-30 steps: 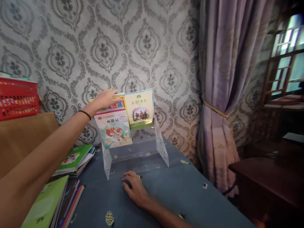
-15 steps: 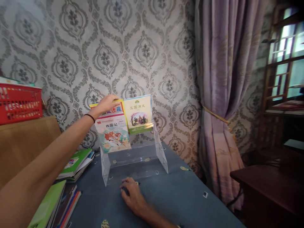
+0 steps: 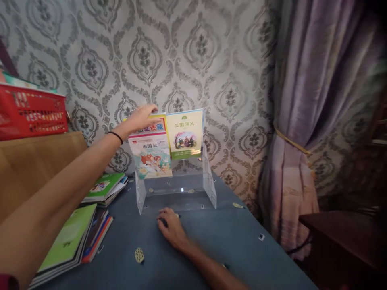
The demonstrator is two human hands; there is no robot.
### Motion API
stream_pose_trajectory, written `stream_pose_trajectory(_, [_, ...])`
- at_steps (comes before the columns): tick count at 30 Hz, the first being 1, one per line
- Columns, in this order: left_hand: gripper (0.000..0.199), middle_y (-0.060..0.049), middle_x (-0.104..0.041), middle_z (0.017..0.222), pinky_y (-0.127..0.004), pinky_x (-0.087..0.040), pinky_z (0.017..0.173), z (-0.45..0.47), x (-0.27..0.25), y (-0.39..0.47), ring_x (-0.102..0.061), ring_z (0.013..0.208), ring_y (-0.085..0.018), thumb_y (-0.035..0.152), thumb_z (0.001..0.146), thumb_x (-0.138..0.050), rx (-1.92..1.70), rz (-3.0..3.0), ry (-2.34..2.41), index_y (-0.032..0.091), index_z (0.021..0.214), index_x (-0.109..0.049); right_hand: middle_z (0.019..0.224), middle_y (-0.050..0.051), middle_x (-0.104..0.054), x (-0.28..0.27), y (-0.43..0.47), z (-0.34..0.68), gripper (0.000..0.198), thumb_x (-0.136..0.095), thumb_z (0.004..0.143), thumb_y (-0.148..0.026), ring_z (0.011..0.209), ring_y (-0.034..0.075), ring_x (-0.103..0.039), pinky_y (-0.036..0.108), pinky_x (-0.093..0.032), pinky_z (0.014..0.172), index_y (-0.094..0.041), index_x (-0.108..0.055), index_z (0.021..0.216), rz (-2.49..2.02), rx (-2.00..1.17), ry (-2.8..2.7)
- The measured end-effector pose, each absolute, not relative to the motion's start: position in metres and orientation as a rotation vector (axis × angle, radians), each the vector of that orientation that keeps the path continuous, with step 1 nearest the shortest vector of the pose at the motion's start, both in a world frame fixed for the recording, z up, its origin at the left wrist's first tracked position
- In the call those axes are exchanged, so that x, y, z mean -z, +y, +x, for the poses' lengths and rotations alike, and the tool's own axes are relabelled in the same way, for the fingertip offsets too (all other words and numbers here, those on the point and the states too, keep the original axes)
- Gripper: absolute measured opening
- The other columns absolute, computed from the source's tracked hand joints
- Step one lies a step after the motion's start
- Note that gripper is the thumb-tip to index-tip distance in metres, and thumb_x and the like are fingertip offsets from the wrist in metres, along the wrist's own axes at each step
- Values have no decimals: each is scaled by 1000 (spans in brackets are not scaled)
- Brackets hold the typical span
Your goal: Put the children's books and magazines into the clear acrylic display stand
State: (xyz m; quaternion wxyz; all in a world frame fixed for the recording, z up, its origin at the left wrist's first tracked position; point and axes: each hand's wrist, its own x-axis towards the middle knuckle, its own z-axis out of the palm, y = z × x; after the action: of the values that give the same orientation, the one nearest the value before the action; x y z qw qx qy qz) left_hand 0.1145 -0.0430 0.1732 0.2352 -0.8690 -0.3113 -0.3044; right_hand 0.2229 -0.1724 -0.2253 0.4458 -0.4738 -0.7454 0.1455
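Note:
My left hand (image 3: pixel 143 117) is at the top edge of a yellow-bordered book (image 3: pixel 165 129), thumb in front and fingers over the top. That book leans on a transparent plastic bookstand (image 3: pixel 209 181), partly covered by a pale book with an illustrated cover (image 3: pixel 151 161) standing in front and lower. To its right, a cream and green book (image 3: pixel 186 135) stands on the upper tier. My right hand (image 3: pixel 172 227) lies on the table just before the stand, holding nothing, its fingers loosely bent and the thumb apart.
The table has a dark blue-grey patterned cloth (image 3: pixel 181 270). Stacked books, including a green one (image 3: pixel 71 233), lie at the left. Behind them a red basket (image 3: pixel 36 112) sits on a wooden surface (image 3: pixel 45 169). A purple curtain (image 3: pixel 296 181) and dark furniture (image 3: pixel 341 233) are at the right.
The view has tilted and shifted, so the stand sits higher and farther right in it. My left hand stays at the yellow-bordered book's top, its fingers a little more lifted; my right hand stays on the table.

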Motion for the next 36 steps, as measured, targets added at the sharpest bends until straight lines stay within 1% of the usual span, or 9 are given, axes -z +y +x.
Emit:
stream_pose_trajectory(3, [43, -13, -61, 132, -42, -39, 109, 90, -163, -46, -53, 125, -29, 39, 91, -58, 977, -2299, -822, 17, 127, -58, 117, 13, -72, 227, -169, 225, 22, -56, 90, -15, 114, 25, -65, 41, -49, 103, -20, -76, 98, -1170, -391, -1871])
stream_pose_trajectory(7, [39, -13, -57, 134, -46, -36, 112, 29, -130, -55, -48, 129, -29, 36, 96, -51, 993, -2251, -897, 17, 130, -53, 114, 12, -73, 232, -161, 227, 22, -55, 91, -18, 113, 26, -65, 43, -49, 102, -20, -77, 97, -1149, -402, -1906])
stream_pose_trajectory(14, [36, -14, -62, 124, -46, -41, 110, -102, -21, -83, -54, 121, -29, 38, 94, -49, 563, -2350, -1367, 14, 120, -60, 105, 11, -75, 236, -156, 228, 23, -53, 91, -18, 101, 24, -69, 40, -52, 95, -20, -76, 95, -1160, -421, -1983])
stream_pose_trajectory(18, [38, -16, -64, 123, -40, -43, 110, -154, 40, -91, -56, 121, -28, 35, 92, -46, 365, -2296, -1743, 11, 117, -63, 104, 11, -75, 234, -160, 226, 23, -53, 92, -17, 100, 24, -69, 40, -53, 93, -19, -76, 96, -1175, -386, -2015])
stream_pose_trajectory(23, [44, -17, -63, 130, -46, -46, 108, -192, 100, -98, -57, 125, -32, 36, 90, -44, 355, -2216, -1880, 14, 123, -61, 107, 12, -75, 227, -166, 224, 23, -53, 93, -15, 102, 24, -69, 40, -52, 95, -18, -75, 97, -1233, -349, -2062])
stream_pose_trajectory(26, [52, -20, -58, 142, -53, -47, 106, -208, 134, -99, -53, 132, -37, 43, 91, -40, 381, -2204, -1895, 14, 130, -58, 111, 12, -75, 222, -171, 223, 24, -52, 93, -15, 106, 24, -69, 39, -52, 96, -18, -75, 97, -1239, -328, -2107])
stream_pose_trajectory(27, [53, -18, -57, 145, -53, -46, 107, -212, 145, -97, -52, 134, -36, 43, 92, -38, 395, -2177, -1930, 16, 133, -57, 112, 12, -74, 222, -171, 222, 24, -52, 92, -14, 107, 24, -68, 39, -52, 97, -18, -75, 97, -1242, -320, -2116])
stream_pose_trajectory(31, [50, -16, -67, 134, -48, -46, 109, -221, 177, -89, -59, 129, -34, 41, 91, -35, 499, -2108, -1975, 17, 125, -63, 113, 11, -74, 222, -170, 222, 24, -53, 91, -13, 109, 24, -68, 40, -52, 98, -19, -75, 97, -1250, -296, -2141])
stream_pose_trajectory(36, [49, -15, -71, 128, -44, -47, 108, -225, 179, -88, -65, 120, -31, 41, 93, -34, 562, -2155, -1944, 15, 121, -65, 115, 12, -73, 227, -166, 224, 25, -51, 93, -16, 111, 26, -67, 43, -52, 100, -20, -75, 98, -1225, -281, -2167])
